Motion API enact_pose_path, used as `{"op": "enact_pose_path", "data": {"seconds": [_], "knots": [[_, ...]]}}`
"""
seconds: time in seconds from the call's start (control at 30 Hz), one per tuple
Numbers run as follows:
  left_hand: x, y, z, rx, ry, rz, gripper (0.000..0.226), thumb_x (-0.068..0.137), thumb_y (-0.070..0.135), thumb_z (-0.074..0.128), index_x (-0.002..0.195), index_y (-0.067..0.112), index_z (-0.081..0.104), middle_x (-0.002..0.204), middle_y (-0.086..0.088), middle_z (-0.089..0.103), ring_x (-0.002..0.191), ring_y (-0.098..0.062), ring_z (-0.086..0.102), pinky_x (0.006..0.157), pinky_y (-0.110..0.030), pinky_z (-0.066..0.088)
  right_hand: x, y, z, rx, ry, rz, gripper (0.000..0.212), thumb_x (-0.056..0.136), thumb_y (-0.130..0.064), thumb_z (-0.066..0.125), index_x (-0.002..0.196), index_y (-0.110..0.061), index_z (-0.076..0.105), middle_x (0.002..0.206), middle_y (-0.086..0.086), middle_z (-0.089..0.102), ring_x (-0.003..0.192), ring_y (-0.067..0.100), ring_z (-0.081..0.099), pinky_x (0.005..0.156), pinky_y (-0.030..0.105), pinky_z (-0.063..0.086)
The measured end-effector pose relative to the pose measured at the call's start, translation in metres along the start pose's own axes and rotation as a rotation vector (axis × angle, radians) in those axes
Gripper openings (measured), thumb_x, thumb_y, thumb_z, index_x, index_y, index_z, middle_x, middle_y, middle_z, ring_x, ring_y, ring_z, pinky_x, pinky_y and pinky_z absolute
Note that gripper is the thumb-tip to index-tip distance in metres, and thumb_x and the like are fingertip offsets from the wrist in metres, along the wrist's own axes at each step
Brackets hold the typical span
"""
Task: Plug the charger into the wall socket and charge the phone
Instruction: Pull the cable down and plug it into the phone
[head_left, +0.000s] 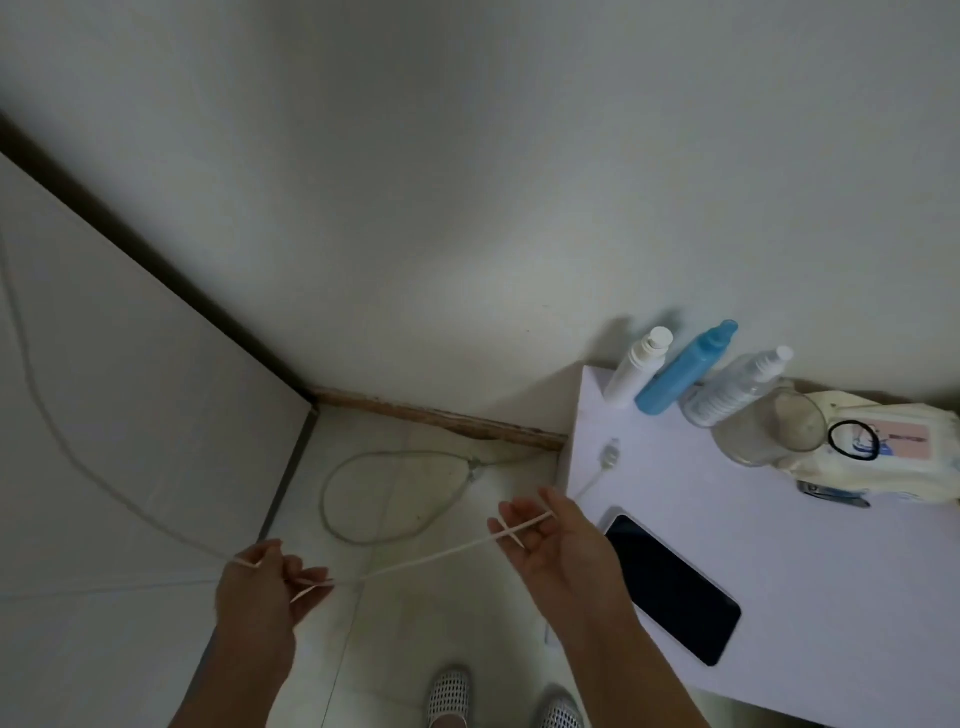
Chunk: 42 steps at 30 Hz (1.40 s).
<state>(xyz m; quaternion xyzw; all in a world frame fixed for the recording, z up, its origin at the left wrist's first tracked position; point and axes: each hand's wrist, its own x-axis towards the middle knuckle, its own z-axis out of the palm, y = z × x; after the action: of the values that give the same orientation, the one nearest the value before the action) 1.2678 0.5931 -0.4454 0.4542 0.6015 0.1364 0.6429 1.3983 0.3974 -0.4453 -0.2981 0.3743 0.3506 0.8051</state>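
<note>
A thin white charger cable (426, 558) stretches between my two hands above the floor. My left hand (265, 597) pinches it at lower left, and from there the cable runs up and away along the left wall. My right hand (550, 540) has the cable threaded through its fingers. Past that hand the cable reaches the table, ending in a small connector (610, 454) lying on the top. A black phone (670, 582) lies screen up on the white table (810, 597), just right of my right hand. No wall socket or charger plug is in view.
At the table's back stand a white bottle (639, 366), a blue bottle (685, 369), a clear bottle (737, 387) and a glass (774, 434). A wipes pack (883, 452) with a black hair tie lies behind. A grey cable loop (395, 499) lies on the floor. My shoes (452, 693) are below.
</note>
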Motion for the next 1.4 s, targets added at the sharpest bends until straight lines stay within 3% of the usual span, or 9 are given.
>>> {"op": "enact_pose_path", "data": {"seconds": [0.1,0.23,0.33,0.47,0.63,0.8,1.07,1.23,1.4], "knots": [[0.009,0.007,-0.01,0.012,0.057,0.008,0.03,0.095,0.006,0.033,0.123,0.004,0.043,0.066,-0.01,0.044,0.03,-0.009,0.058,0.054,-0.038,0.05,-0.005,-0.021,-0.01,0.061,0.081,-0.108,0.019,0.094,-0.007,0.048,0.075,-0.006,0.051,0.042,0.008,0.062,0.039,0.019,0.063,0.05,0.037,0.061],[0.006,0.007,0.001,0.131,0.042,-0.006,0.029,0.096,0.009,0.035,0.121,-0.002,0.043,0.07,-0.014,0.051,0.046,-0.023,0.064,0.049,-0.034,0.053,-0.016,-0.045,-0.033,0.072,0.196,-0.223,0.028,0.098,-0.016,0.043,0.071,-0.01,0.05,0.043,0.004,0.058,0.038,0.015,0.057,0.052,0.033,0.058],[-0.006,0.003,0.021,0.346,-0.014,-0.116,0.038,0.096,0.027,0.036,0.104,-0.007,0.052,0.079,-0.02,0.058,0.069,-0.033,0.058,0.058,-0.036,0.048,-0.023,-0.058,-0.054,0.046,0.318,-0.26,0.031,0.099,-0.029,0.038,0.075,-0.012,0.049,0.052,0.004,0.044,0.037,0.015,0.04,0.052,0.032,0.043],[-0.041,0.011,0.052,0.968,-0.363,-0.319,0.048,0.092,0.04,0.042,0.065,0.003,0.058,0.047,-0.009,0.063,0.042,-0.021,0.058,0.046,-0.02,0.041,-0.028,-0.067,-0.081,-0.04,0.369,-0.233,0.036,0.099,-0.031,0.036,0.071,-0.012,0.049,0.038,-0.001,0.039,0.032,0.013,0.032,0.049,0.029,0.032],[-0.079,-0.001,0.13,1.005,-0.721,0.142,0.035,0.091,0.029,0.045,0.06,0.017,0.055,0.041,0.005,0.059,0.034,-0.004,0.048,0.034,-0.013,0.034,-0.029,-0.074,-0.113,-0.161,0.386,-0.197,0.032,0.098,-0.023,0.037,0.077,-0.009,0.056,0.049,0.003,0.045,0.043,0.015,0.037,0.043,0.027,0.035],[-0.088,-0.061,0.212,1.191,-0.658,0.556,0.017,0.089,0.027,0.049,0.084,0.012,0.054,0.088,-0.007,0.062,0.082,-0.021,0.057,0.073,-0.031,0.047,-0.025,-0.076,-0.133,-0.268,0.392,-0.145,0.03,0.098,-0.025,0.036,0.087,-0.009,0.058,0.038,-0.001,0.046,0.029,0.01,0.035,0.033,0.019,0.032],[-0.056,-0.141,0.246,1.777,-0.813,0.932,0.095,0.066,0.045,0.072,0.14,0.018,0.02,0.146,-0.015,0.022,0.129,-0.031,0.026,0.102,-0.041,0.03,-0.016,-0.09,-0.158,-0.519,0.428,-0.133,0.032,0.096,-0.029,0.041,0.085,-0.005,0.058,0.044,0.0,0.038,0.04,0.011,0.027,0.04,0.021,0.021],[-0.043,-0.147,0.251,1.784,-0.812,1.03,0.087,0.055,0.043,0.077,0.126,0.016,0.035,0.138,-0.013,0.03,0.123,-0.029,0.03,0.097,-0.038,0.031,-0.008,-0.096,-0.164,-0.578,0.428,-0.148,0.029,0.095,-0.024,0.044,0.082,-0.005,0.061,0.047,0.002,0.037,0.04,0.011,0.026,0.041,0.021,0.02],[-0.041,-0.138,0.246,1.562,-0.875,0.792,0.057,0.059,0.025,0.079,0.1,0.016,0.041,0.099,-0.006,0.051,0.091,-0.023,0.049,0.069,-0.029,0.038,-0.009,-0.1,-0.167,-0.612,0.412,-0.192,0.03,0.096,-0.023,0.045,0.08,-0.006,0.063,0.049,0.003,0.037,0.038,0.01,0.026,0.038,0.019,0.021]]}}
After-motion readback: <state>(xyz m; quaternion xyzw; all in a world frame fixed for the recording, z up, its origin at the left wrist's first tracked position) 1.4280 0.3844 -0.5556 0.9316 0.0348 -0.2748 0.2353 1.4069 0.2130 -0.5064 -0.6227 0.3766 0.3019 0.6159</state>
